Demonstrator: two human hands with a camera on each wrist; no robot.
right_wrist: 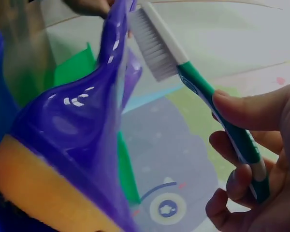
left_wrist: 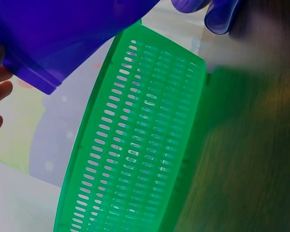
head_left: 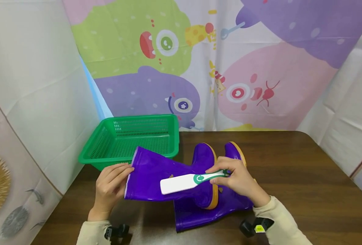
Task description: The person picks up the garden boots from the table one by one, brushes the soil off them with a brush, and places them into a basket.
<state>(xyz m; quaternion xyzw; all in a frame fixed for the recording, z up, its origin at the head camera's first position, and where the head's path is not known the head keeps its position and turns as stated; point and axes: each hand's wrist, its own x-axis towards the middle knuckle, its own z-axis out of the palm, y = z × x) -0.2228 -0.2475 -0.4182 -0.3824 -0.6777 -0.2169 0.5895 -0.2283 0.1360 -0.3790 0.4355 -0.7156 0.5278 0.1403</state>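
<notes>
Dark wood surface (head_left: 291, 177): open room to the right, cartoon curtain behind. Green slotted basket (head_left: 132, 137) sits empty at back left. Two purple rubber boots (head_left: 165, 177) lie on their sides at centre, upper across lower. Left hand (head_left: 111, 185) pinches the upper boot's shaft rim, likely to steady it. Right hand (head_left: 237, 178) grips the white-green brush (head_left: 188, 180), bristles at the shaft.

A dark wooden counter (head_left: 306, 177) stands before a cartoon-monster curtain (head_left: 199, 61), with pale sheets (head_left: 31, 78) hung on both sides.
</notes>
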